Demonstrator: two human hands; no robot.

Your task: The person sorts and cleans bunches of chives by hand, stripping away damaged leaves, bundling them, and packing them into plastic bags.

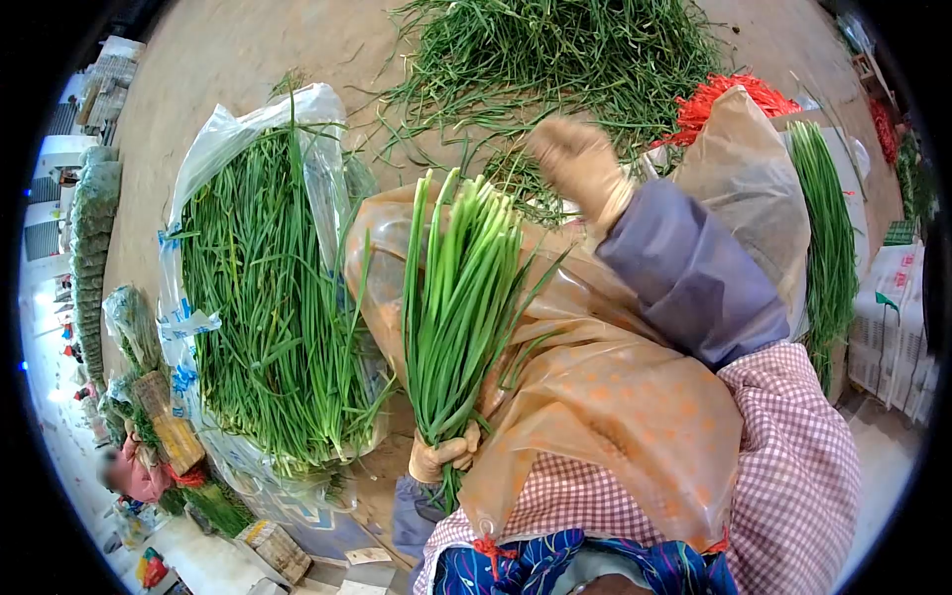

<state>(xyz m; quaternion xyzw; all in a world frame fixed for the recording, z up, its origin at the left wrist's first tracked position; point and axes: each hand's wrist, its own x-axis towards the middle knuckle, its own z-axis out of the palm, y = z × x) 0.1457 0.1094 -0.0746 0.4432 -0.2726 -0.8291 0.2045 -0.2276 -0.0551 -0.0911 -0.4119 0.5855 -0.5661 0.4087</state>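
Note:
My left hand (442,458), in a tan glove, is closed around the leafy lower end of a bunch of garlic chives (461,288). The bunch stands up over my lap with its pale cut stem ends pointing away from me. My right hand (578,171), gloved too, is raised beyond and to the right of the stem ends, apart from them. Motion blurs its fingers, so their grip cannot be made out. A translucent orange-brown plastic apron (615,397) covers my lap under the bunch.
At left, an open plastic bag (322,104) holds many loose chives (263,288). A heap of green leaves (555,55) lies on the floor ahead. Red ties (729,104) and another chive bunch (828,238) are at right, near a wrapped white stack (890,337). Another person (144,471) is far left.

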